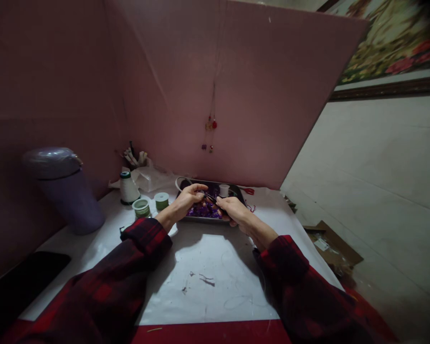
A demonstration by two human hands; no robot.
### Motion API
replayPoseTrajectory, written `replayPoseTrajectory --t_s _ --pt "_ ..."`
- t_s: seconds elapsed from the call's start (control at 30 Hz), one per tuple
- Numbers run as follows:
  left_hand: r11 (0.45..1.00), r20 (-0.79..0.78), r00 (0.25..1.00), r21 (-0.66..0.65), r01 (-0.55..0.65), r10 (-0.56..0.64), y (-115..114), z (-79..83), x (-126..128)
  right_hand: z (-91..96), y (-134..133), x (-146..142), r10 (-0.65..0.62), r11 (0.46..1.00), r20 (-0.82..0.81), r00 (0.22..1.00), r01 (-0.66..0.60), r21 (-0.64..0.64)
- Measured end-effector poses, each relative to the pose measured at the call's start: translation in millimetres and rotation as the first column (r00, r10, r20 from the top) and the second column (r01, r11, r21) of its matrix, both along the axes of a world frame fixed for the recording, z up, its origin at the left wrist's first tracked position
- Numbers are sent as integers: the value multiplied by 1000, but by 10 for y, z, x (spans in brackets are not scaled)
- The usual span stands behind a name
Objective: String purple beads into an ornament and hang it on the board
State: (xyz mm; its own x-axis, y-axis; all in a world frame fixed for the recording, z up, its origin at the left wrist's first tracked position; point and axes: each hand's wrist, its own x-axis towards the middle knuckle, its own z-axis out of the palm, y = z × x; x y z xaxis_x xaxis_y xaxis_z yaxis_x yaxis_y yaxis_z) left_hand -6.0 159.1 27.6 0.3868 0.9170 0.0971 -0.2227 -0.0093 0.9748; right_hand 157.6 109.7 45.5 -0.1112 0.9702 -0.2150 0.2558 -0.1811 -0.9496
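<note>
Both hands meet over the metal tray [241,197] at the centre of the frame. The left hand [190,196] has its fingertips pressed together on one end of a thin dark piece [210,197], and the right hand [233,208] pinches the other end. It is too small to tell whether it is a needle or a cord. It sits just above the purple beads [203,210] heaped in the tray.

The likeliest trouble is a slip. The piece is slender and held only by fingertips, so a small tug could free it into the heap, where the dim light would hide it. The right wrist rests at the tray's near rim, and a nudge could tip the shallow tray and scatter the small, glossy, faceted-looking beads across the smooth white table [208,253].

Left of the tray stand two squat green thread spools [142,208] and a taller white spool [128,188]. Red-handled scissors [249,191] lie to the tray's right.
</note>
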Motion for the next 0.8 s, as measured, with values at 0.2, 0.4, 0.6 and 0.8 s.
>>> replayPoseTrajectory --t_s 0.2,0.4,0.6,0.8 --pt "999 -2 999 20 34 -34 -1 -4 1 -5 -9 10 25 999 -36 999 -24 28" --pt "992 -55 994 73 100 -96 14 -37 1 -29 7 28 30 999 -141 990 -31 -8" --pt "984 -118 987 131 124 -109 39 -71 1 -20 6 83 53 997 -226 973 -62 -34" --pt "984 -78 993 151 96 -85 37 -43 13 -29 1 76 20 999 -286 958 -31 -36"
